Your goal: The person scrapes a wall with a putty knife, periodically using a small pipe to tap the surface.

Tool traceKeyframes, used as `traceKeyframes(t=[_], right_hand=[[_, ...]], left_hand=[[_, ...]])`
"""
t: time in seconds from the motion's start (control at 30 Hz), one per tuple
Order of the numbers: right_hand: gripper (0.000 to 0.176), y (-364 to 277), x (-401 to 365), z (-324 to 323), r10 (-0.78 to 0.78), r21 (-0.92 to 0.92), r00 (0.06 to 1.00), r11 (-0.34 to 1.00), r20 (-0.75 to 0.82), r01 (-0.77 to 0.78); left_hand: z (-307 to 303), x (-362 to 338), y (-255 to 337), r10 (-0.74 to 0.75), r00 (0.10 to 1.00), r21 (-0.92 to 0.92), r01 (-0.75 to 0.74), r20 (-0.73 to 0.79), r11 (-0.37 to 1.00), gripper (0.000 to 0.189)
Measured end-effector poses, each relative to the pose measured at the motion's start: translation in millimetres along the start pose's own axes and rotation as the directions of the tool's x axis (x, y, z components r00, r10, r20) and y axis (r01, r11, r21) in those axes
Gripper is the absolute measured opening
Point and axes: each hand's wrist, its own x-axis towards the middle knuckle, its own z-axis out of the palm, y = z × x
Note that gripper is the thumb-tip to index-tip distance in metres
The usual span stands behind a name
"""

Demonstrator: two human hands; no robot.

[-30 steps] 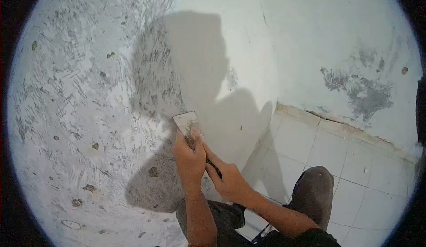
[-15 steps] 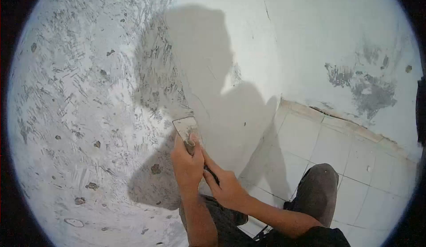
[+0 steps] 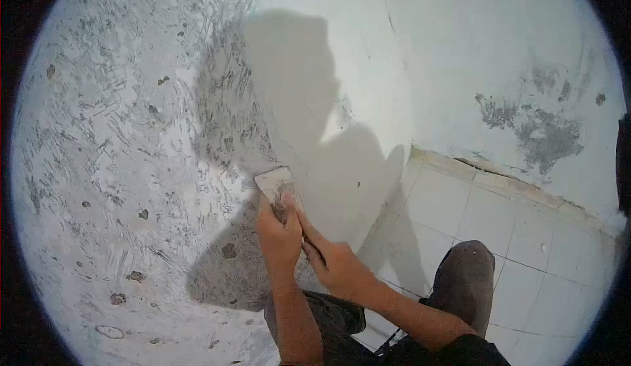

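Observation:
A scraper [image 3: 271, 180] with a wide flat blade meets the wall in the head view, at the edge between a chipped, rough area and a smoother one. My left hand [image 3: 279, 236] is wrapped around it just below the blade, thumb pointing up. Lower and to the right, my right hand [image 3: 343, 268] grips the handle, its fingers reaching toward my left hand. Both hands are closed, and most of the handle is hidden inside them.
The scratched, pitted wall [image 3: 131, 169] fills the left side. At right, another wall [image 3: 486, 44] with a grey bare patch meets the white tiled floor [image 3: 519, 247]. My bent knee [image 3: 463, 274] rises at lower right, and my shadow falls across the wall.
Both hands keep their hold on the scraper. The blade's tilt has changed slightly and its top edge sits a touch higher. The whole view has shifted slightly.

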Motion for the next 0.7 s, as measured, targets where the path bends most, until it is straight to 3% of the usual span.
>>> traceKeyframes(t=[0.03, 0.1, 0.2, 0.3, 0.33, 0.37, 0.43, 0.5, 0.57, 0.63, 0.7], right_hand=[[0.057, 2, -1, 1, 0.003, 0.005, 1.0, 1.0, 0.008, -0.003], [0.058, -2, -4, 0, 0.156, 0.037, 0.978, 0.986, 0.141, -0.163], [0.061, -12, -3, -1, 0.233, 0.087, 0.952, 0.963, 0.198, -0.254], [0.063, 1, -15, 24, 0.205, 0.216, 0.966, 0.947, 0.157, -0.236], [0.063, 8, -19, 35, 0.078, 0.187, 0.994, 0.978, 0.073, -0.091], [0.063, 13, -21, 38, 0.079, 0.193, 0.994, 0.977, 0.071, -0.092], [0.061, 13, -23, 39, 0.128, 0.207, 0.989, 0.968, 0.081, -0.142], [0.061, 12, -25, 38, 0.174, 0.222, 0.978, 0.955, 0.112, -0.196], [0.059, 19, -25, 42, 0.25, 0.23, 0.963, 0.936, 0.1, -0.267], [0.056, 20, -26, 41, 0.183, 0.24, 0.983, 0.954, 0.005, -0.179], [0.054, 20, -24, 35, 0.223, 0.181, 0.975, 0.958, 0.019, -0.222]], left_hand=[[-3, -1, -1, -0.007, 1.0, 0.006, 0.007, -0.003, 1.0, 0.03], [-14, -6, 3, -0.119, 0.99, 0.019, 0.118, 0.082, 0.993, 0.029], [-21, -4, -2, -0.131, 0.985, 0.122, 0.117, 0.112, 0.985, 0.029], [-31, -6, -1, -0.136, 0.982, 0.232, 0.102, 0.134, 0.967, 0.032], [-35, -6, -2, -0.208, 0.959, 0.234, 0.162, 0.19, 0.959, 0.033], [-38, -6, -3, -0.28, 0.929, 0.241, 0.222, 0.243, 0.945, 0.034], [-38, -6, -6, -0.237, 0.943, 0.203, 0.191, 0.234, 0.96, 0.033], [-38, -6, 2, -0.259, 0.937, 0.365, 0.162, 0.234, 0.917, 0.031], [-34, -8, 4, -0.233, 0.948, 0.331, 0.152, 0.219, 0.931, 0.03], [-31, -9, 0, -0.205, 0.957, 0.299, 0.139, 0.204, 0.944, 0.029], [-27, -8, -10, -0.156, 0.961, 0.149, 0.124, 0.226, 0.981, 0.027]])
